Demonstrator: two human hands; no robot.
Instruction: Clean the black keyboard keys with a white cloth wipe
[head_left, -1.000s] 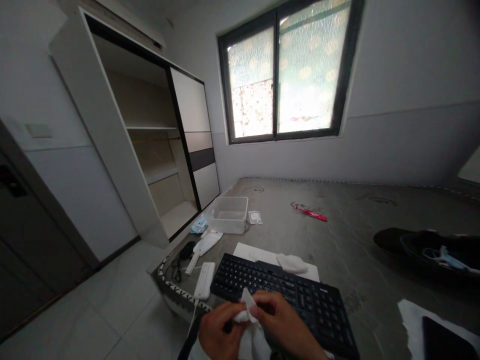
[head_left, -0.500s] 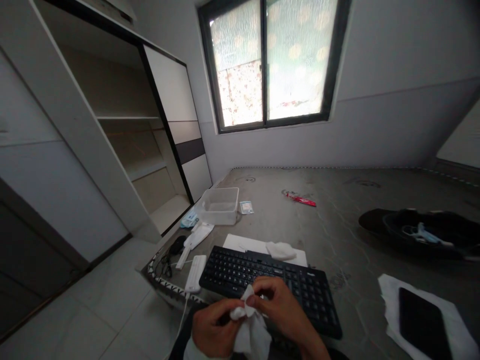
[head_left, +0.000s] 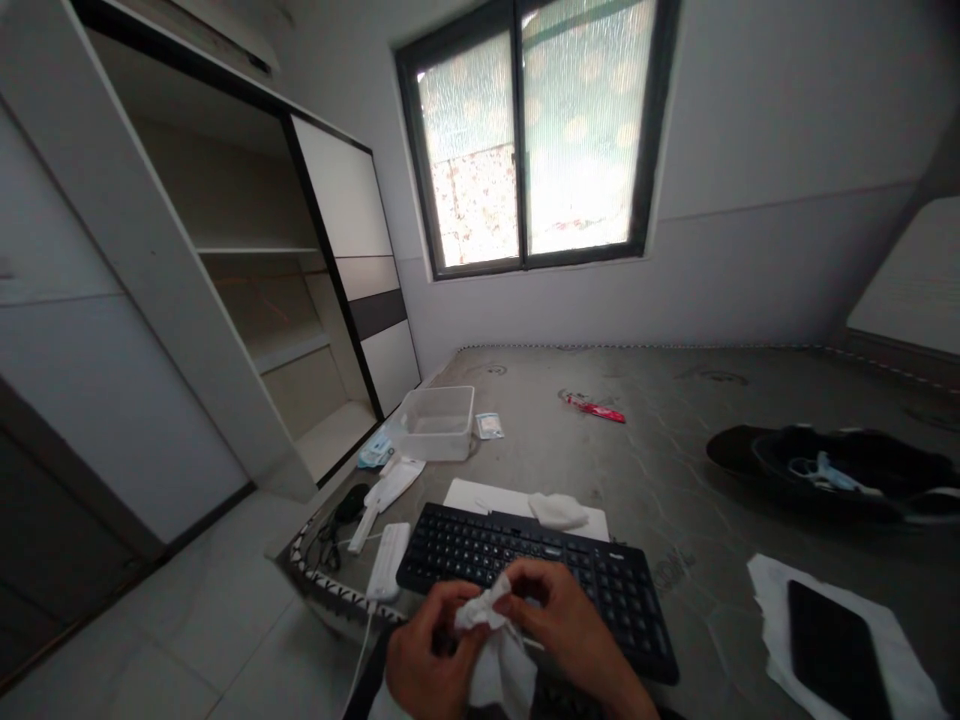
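Observation:
My left hand point(head_left: 429, 655) and my right hand point(head_left: 559, 620) both pinch a crumpled white tissue point(head_left: 493, 650) at the bottom centre, just in front of a black keyboard point(head_left: 525, 570). The tissue hangs down between the two hands. The keyboard lies on a grey mattress point(head_left: 675, 430), partly on a white sheet of paper point(head_left: 480, 495). A second crumpled white tissue point(head_left: 556, 510) rests on that paper behind the keyboard.
A white power strip point(head_left: 387, 562), a black mouse point(head_left: 350, 502) and a clear plastic box point(head_left: 437, 423) lie to the left. A red packet point(head_left: 596, 408) lies farther back. A black phone point(head_left: 832, 635) on white paper and a black bag point(head_left: 832, 465) are at the right. An open wardrobe point(head_left: 247, 290) stands left.
The view has swung a little to the right and down over the second. Both hands stay closed on the tissue and have worked it slightly; nothing else on the mattress has moved.

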